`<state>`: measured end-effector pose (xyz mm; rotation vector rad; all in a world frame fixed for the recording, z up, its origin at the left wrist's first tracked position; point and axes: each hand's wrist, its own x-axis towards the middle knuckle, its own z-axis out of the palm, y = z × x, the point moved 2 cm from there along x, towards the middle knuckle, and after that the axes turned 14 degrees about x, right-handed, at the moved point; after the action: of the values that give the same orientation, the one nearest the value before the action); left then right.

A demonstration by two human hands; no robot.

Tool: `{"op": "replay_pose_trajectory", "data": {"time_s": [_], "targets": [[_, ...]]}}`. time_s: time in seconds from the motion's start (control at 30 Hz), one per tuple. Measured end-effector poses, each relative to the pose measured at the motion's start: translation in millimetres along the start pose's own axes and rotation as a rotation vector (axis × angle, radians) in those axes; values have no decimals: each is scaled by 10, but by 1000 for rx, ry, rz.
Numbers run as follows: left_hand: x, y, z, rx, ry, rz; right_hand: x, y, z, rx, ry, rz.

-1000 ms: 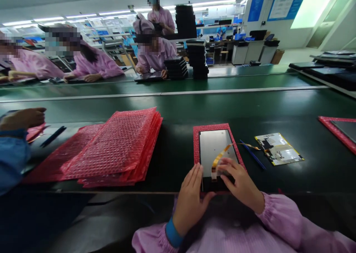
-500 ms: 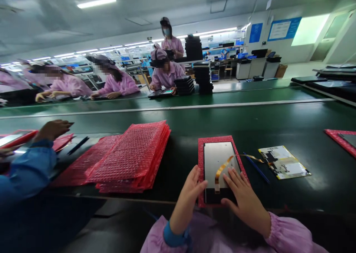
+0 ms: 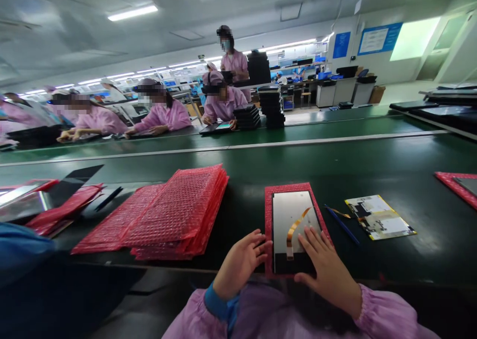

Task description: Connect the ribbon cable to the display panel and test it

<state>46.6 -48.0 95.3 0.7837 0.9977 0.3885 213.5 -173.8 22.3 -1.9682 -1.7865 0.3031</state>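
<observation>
A display panel (image 3: 280,232) with a curved orange flex cable (image 3: 293,229) lies on a red bubble-wrap sheet (image 3: 269,195) near the table's front edge. My right hand (image 3: 328,267) rests on the panel's lower right with fingers spread. At the sheet's left side my left hand (image 3: 242,259) is turned palm inward, its fingers apart and slightly curled, with nothing in it. To the right lie a blue pen-like tool (image 3: 343,224) and a battery-like part (image 3: 383,218) with a thin flex strip.
Stacked red bubble-wrap sheets (image 3: 175,205) lie left of centre. Farther left are wrapped panels, a dark sheet (image 3: 74,182) and a neighbour's blue sleeve (image 3: 22,254). Another red-wrapped panel (image 3: 462,185) is at the right edge. People in pink work across the green table (image 3: 238,152).
My left hand has moved left off the panel's edge, its palm turning up. My right hand stays on the panel. The neighbour's hand at the left has gone from over the wrapped items.
</observation>
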Motion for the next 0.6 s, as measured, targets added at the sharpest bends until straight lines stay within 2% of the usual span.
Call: {"op": "replay_pose_trajectory", "data": {"time_s": [0.17,0.3,0.5,0.57,0.6], "targets": [[-76,-16,-77,-5,-108,-124,10,4,6,-24,9,-19],[-3,-37,-68,-3,-157,-172,4,7,23,-24,29,-19],[63,-14,6,-9,-194,-144,-17,-14,14,5,147,-69],[52,-27,29,-4,-181,-86,-26,-24,38,6,201,-102],[47,-41,32,15,-130,-18,-32,-28,55,4,229,-126]]}}
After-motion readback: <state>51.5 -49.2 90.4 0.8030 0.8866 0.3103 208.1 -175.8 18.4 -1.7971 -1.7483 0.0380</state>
